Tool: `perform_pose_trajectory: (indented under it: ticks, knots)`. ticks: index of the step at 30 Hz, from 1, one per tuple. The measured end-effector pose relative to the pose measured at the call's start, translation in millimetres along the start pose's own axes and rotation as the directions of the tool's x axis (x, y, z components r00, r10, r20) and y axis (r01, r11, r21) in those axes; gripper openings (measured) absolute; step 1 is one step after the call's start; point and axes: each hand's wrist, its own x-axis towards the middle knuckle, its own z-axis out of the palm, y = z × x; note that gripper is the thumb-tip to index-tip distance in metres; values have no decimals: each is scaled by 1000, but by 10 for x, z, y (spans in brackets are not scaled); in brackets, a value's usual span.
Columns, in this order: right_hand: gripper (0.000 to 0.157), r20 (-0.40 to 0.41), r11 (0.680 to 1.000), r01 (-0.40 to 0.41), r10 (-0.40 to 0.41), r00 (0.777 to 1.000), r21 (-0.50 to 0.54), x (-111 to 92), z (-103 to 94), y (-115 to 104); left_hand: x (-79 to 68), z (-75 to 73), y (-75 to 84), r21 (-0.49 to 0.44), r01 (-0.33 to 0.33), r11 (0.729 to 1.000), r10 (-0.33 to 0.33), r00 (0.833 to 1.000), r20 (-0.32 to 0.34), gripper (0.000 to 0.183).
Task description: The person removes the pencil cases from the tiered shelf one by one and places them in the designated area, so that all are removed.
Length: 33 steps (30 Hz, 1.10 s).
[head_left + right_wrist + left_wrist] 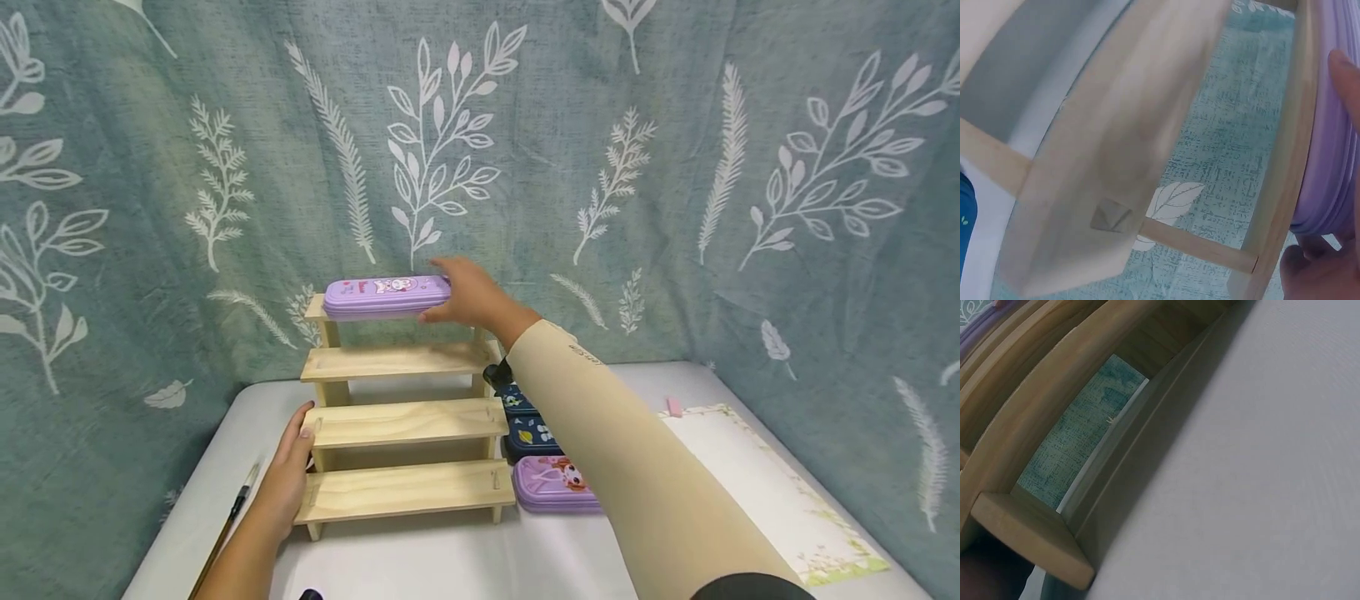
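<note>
A lilac pencil case point(386, 297) with a printed cartoon lid lies along the top step of a four-tier wooden rack point(405, 422). My right hand point(472, 293) grips its right end, thumb at the front and fingers behind. The right wrist view shows the same case point(1329, 156) against the top board, with fingertips at its side and end. Down at the rack's left side, my left hand point(285, 471) holds the end of a lower step. The left wrist view mostly shows the rack's boards point(1041, 540), with part of that hand dark at the corner.
Right of the rack lie a purple pencil case point(551, 483) and dark blue ones point(528, 435), partly behind my right sleeve. A paintbrush point(232, 517) lies at the left. A bordered white sheet point(742, 467) and a pink eraser-like block point(674, 407) are at the right. Patterned cloth hangs behind.
</note>
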Motion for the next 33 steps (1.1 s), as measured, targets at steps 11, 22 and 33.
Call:
perform_pose_trajectory:
  ticks: [11, 22, 33]
  knots:
    - [103, 0, 978, -22, 22, 1000, 206, 3, 60, 104, -7, 9, -6, -19, -29, 999, 29, 1000, 4, 60]
    - [84, -42, 984, -19, 27, 999, 177, -34, 133, 145, 0, 6, -7, -9, -35, 999, 35, 999, 2, 59]
    - [82, -64, 978, -35, 49, 997, 203, -142, 125, 195, 9, 24, 8, -1, -14, 1000, 14, 1000, -6, 57]
